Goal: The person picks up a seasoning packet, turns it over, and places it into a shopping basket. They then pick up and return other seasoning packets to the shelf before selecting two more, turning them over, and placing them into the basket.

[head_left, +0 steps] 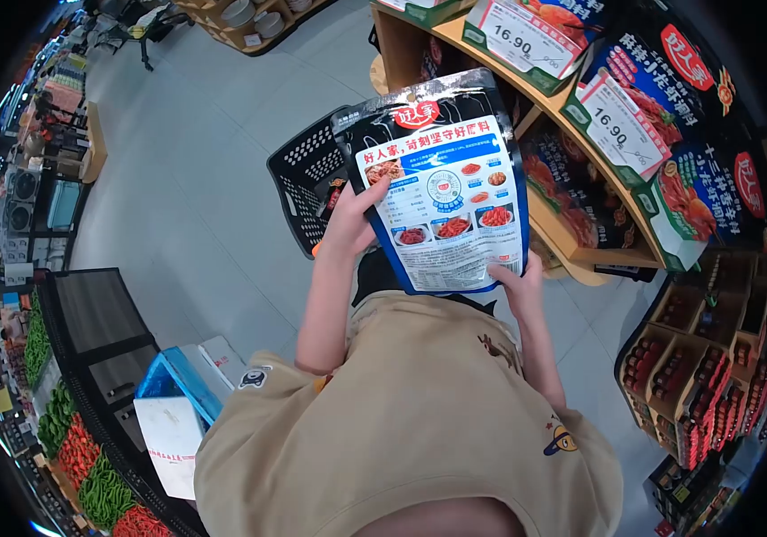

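A large blue and black pouch (pixel 442 197) with a white printed panel and small food pictures is held up in front of the body, its printed side towards the camera. On its left edge is my left hand (pixel 352 215), closed with the thumb over the panel. My right hand (pixel 522 282) grips the lower right corner, thumb on the front. Fingers behind the pouch are hidden. Behind it and to the left is a black perforated basket (pixel 298 166), partly covered by the pouch, with a dark package inside.
Wooden shelves (pixel 616 255) with similar pouches and 16.90 price cards (pixel 621 128) curve along the right. A rack of bottles or jars (pixel 697 376) stands lower right. At left are vegetable bins (pixel 106 488) and a white box (pixel 169 438). Grey floor tiles lie between.
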Available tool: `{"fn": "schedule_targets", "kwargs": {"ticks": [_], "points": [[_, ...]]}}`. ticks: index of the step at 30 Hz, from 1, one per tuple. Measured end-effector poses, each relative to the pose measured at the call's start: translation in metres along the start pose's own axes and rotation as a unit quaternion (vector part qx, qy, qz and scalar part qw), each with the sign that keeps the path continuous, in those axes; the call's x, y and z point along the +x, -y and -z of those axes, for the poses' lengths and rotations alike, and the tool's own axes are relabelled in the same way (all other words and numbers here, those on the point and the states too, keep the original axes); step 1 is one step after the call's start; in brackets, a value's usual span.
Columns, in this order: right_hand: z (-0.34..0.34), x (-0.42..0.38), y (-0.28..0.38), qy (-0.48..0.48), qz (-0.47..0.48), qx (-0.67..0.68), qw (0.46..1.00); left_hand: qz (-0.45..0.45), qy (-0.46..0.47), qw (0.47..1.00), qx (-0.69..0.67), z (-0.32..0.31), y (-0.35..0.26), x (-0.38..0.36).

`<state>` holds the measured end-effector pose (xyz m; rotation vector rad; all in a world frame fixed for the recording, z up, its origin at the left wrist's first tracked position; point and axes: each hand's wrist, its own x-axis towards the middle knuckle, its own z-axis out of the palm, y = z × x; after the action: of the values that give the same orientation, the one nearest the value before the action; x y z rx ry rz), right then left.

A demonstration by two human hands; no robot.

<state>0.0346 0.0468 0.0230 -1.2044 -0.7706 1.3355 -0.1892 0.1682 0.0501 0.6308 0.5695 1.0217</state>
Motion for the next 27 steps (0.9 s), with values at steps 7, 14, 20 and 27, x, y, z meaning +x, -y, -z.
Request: {"fn": "schedule_targets", "kwargs": {"ticks": [7, 14, 20, 27], "points": [[-0.049, 0.049, -0.020, 0.026, -0.103, -0.037, 0.994, -0.027, -0.078, 0.996, -0.018, 0.053, -0.042, -0.011], [-0.082, 0.112, 0.001, 0.152, -0.059, -0.211, 0.964, -0.045, -0.055, 0.997, -0.026, 0.140, -0.141, -0.012], [-0.124, 0.146, -0.001, 0.223, -0.143, -0.260, 0.928, 0.174, 0.121, 0.877, 0.432, 0.186, -0.168, 0.010], [-0.152, 0.141, -0.073, 0.049, -0.224, -0.132, 0.964, 0.086, -0.008, 0.959, 0.271, 0.228, -0.177, 0.018]]}}
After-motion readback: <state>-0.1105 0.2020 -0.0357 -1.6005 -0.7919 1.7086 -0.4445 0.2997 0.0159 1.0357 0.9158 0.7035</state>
